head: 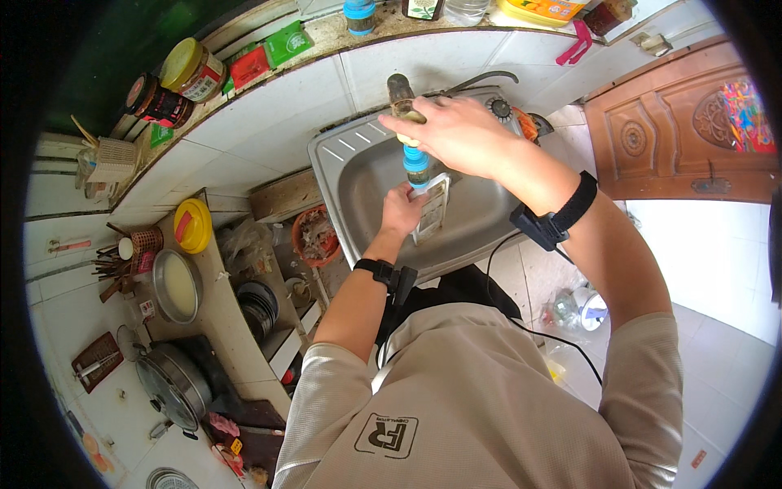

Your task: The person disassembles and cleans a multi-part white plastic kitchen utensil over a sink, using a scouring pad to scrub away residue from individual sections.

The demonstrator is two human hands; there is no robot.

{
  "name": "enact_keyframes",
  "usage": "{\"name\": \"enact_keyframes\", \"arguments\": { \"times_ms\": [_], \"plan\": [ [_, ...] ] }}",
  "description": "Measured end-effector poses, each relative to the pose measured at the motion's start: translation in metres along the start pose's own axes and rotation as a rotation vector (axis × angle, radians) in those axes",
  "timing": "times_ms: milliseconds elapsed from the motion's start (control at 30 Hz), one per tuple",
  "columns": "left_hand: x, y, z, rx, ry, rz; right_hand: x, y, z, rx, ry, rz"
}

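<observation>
Over the stainless steel sink (371, 183), my left hand (401, 209) holds a grimy white plastic panel (432, 211) by its upper left edge. The panel stands tilted in the basin, with stained rectangular sections on its face. Directly above it hangs a blue and clear tap filter nozzle (416, 164), fitted to the faucet (401, 91). My right hand (461, 131) reaches over the faucet from the right and grips its body above the nozzle. The palm side of this hand is hidden. Whether water runs cannot be made out.
An orange-red strainer basket (316, 235) with scraps stands left of the sink. Jars (194, 70) and bottles line the ledge behind. Further left, a counter bears a metal basin (177, 286) and a lidded pan (174, 385). A wooden door (666, 134) is at right.
</observation>
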State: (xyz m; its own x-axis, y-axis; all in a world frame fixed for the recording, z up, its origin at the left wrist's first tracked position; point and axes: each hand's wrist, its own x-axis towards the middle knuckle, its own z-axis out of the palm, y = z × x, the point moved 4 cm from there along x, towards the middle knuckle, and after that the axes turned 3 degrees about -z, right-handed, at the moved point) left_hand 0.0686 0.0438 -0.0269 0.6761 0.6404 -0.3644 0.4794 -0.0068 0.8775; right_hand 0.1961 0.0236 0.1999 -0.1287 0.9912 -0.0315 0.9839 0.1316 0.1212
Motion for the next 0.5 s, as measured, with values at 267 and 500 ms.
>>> {"name": "enact_keyframes", "arguments": {
  "times_ms": [267,500],
  "plan": [
    [-0.006,0.002,-0.005,0.005,-0.019,0.002,-0.070,0.019,0.107,0.655,0.206,0.604],
    [-0.014,0.007,-0.007,0.149,-0.113,-0.010,-0.097,-0.036,0.183,1.063,0.314,0.928]
  ]
}}
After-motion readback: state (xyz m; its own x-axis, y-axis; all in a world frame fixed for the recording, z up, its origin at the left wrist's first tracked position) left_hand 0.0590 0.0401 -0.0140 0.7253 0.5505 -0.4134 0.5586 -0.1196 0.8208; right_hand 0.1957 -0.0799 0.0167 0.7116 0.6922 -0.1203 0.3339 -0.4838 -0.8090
